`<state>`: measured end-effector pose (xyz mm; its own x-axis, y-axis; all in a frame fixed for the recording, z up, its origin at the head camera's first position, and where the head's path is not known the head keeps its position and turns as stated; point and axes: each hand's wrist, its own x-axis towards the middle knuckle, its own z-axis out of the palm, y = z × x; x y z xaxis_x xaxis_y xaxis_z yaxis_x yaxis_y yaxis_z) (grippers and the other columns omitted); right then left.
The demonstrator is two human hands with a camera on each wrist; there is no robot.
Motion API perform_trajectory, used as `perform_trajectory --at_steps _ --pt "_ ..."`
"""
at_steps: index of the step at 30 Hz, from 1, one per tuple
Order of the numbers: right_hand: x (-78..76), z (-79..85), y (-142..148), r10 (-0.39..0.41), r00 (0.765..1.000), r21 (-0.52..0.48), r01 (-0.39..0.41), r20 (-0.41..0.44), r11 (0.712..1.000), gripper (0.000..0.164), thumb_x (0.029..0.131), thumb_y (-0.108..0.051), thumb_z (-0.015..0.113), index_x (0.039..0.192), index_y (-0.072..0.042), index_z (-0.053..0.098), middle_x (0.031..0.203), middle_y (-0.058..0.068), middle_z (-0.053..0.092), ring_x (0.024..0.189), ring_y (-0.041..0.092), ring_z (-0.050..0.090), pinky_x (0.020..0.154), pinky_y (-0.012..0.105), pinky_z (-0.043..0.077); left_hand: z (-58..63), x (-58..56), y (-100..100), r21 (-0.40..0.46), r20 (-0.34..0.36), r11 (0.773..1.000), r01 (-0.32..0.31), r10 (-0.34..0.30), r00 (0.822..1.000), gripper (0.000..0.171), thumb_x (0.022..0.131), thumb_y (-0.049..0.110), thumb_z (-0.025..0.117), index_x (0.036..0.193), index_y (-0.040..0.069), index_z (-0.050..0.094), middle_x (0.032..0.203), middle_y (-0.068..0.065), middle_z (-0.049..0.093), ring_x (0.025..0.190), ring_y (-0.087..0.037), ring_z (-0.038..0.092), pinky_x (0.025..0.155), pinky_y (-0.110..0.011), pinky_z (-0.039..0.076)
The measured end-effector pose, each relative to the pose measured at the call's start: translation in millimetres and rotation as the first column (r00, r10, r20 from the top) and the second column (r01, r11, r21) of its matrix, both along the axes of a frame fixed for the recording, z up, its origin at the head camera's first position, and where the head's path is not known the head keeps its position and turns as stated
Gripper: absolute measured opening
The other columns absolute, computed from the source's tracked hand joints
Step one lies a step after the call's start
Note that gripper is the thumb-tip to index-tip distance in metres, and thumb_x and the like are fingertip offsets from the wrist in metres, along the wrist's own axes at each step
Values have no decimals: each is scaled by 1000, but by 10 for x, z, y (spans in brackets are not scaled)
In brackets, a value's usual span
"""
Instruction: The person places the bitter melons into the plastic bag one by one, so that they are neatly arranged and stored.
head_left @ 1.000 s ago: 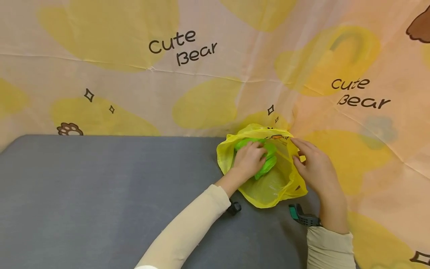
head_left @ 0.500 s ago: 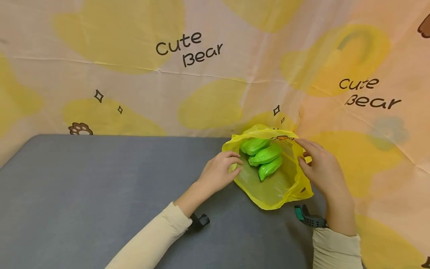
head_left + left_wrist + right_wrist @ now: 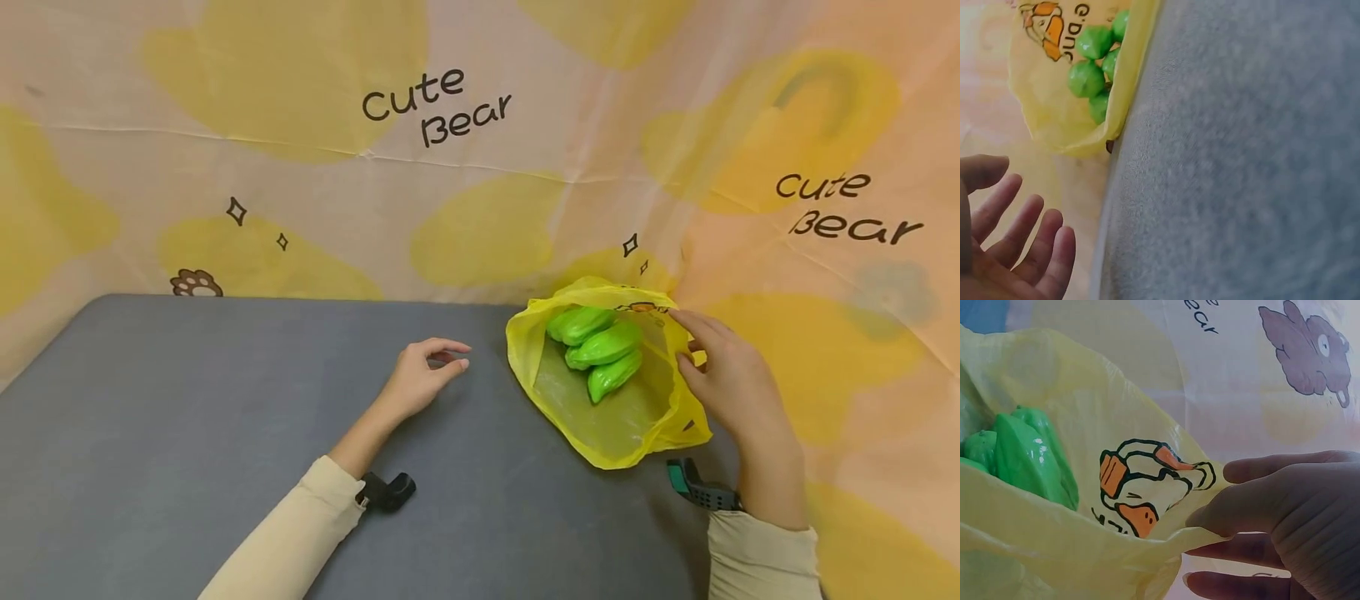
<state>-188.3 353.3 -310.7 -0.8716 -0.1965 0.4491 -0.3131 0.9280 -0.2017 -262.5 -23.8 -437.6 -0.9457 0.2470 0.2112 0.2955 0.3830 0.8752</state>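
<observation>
A yellow plastic bag (image 3: 528,354) with a printed cartoon duck (image 3: 1141,487) stands on the table, its mouth spread wide. Inside lie several glossy green, ridged, tapered fruits (image 3: 609,343), bunched toward the back left of the bag. My right hand (image 3: 738,383) pinches the bag's right rim; in the right wrist view the thumb lies on the inner side and fingers show outside. Left of the bag, apart from it, my left hand (image 3: 420,375) is over the table with fingers loosely bent and nothing in them. Its fingers (image 3: 1032,240) show spread in the left wrist view.
The grey table (image 3: 247,400) extends to the left of the bag. A printed cloth (image 3: 315,200) hangs behind it and along the right side, close to the bag and right hand. Dark straps (image 3: 386,492) are on both wrists.
My left hand has let go of the green fruits, come out of the bag and moved left over the table. The right hand keeps its hold on the rim. The head view has shifted slightly left.
</observation>
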Motion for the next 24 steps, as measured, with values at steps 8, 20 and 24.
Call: perform_trajectory --at_steps 8,20,24 --pt "2 1 4 -11 1000 2 11 12 1000 61 85 4 72 143 -3 55 135 27 60 91 44 70 69 57 56 -21 -49 -6 -2 -15 1000 -10 10 1000 26 96 24 70 119 12 75 113 -8 74 105 -26 70 77 -36 56" --pt "56 8 -20 16 999 3 -16 -30 1000 60 81 6 73 139 -1 58 132 26 63 86 41 71 65 53 57 58 -21 -53 -66 11 998 -22 23 1000 27 96 28 70 119 14 75 119 -7 72 106 -25 69 80 -38 55" --pt "67 31 -20 4 1000 9 -4 -18 1000 62 82 4 73 141 -3 57 133 25 62 88 41 72 63 47 55 78 -32 -72 -66 5 997 -42 42 999 27 96 28 70 119 15 75 119 -6 72 107 -24 69 81 -39 56"
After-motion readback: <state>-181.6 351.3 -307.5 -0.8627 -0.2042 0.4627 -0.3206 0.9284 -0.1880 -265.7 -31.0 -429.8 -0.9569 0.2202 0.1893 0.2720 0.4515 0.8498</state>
